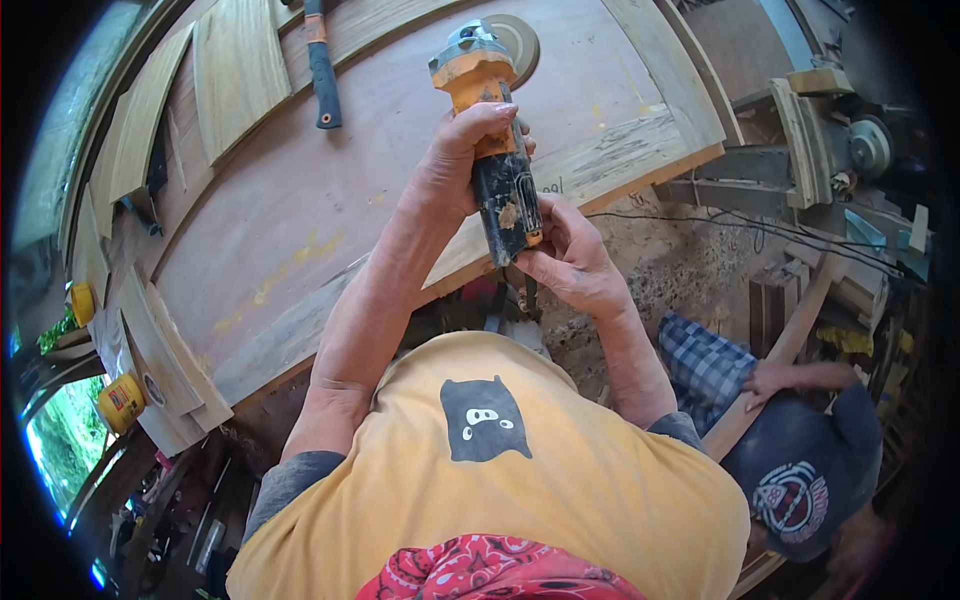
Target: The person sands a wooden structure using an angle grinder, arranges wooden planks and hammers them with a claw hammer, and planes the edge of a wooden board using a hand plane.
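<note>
An orange and black angle grinder [500,185] is held up over the near edge of a wooden panel [330,200]. My left hand [465,150] wraps round its orange and black body, thumb on top. The fingers of my right hand [575,255] pinch the black rear end of the grinder, where the cord leaves; their tips are partly hidden. At the head of the tool, a round disc [515,48] shows over the panel.
A hammer [322,85] lies on the panel. Loose boards [235,70] and a yellow container [121,402] are at the left. At the lower right another person [810,460] holds a wooden plank [790,350]. A black cable [740,222] runs rightward.
</note>
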